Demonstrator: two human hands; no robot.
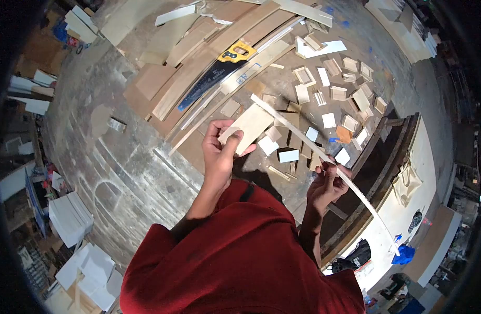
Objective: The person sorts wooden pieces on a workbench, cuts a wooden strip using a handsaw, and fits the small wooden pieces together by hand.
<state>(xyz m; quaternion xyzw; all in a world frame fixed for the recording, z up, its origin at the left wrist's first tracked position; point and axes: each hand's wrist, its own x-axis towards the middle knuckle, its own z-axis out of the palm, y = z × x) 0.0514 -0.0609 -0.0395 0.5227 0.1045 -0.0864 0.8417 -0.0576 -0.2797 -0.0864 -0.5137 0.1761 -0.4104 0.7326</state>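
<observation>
My left hand [223, 148] is closed on a flat rectangular wooden board [249, 127], the thumb lying across its face. In my right hand [330, 181] is a long, thin wooden strip [298, 132], pinched between thumb and fingers. The strip runs diagonally from beside the board's upper corner down past my right hand to the lower right. Its upper end comes close to the board and overlaps the pieces behind it. Below both hands, small wood blocks and offcuts [289, 155] lie scattered on the floor.
A handsaw [219, 70] with a yellow handle rests on stacked planks [167, 97] ahead. Several small wooden frames [304, 77] are spread toward the upper right. To my right stands a white-topped table [392, 209] with a cloth bag [406, 183]. White panels [71, 219] are piled at left.
</observation>
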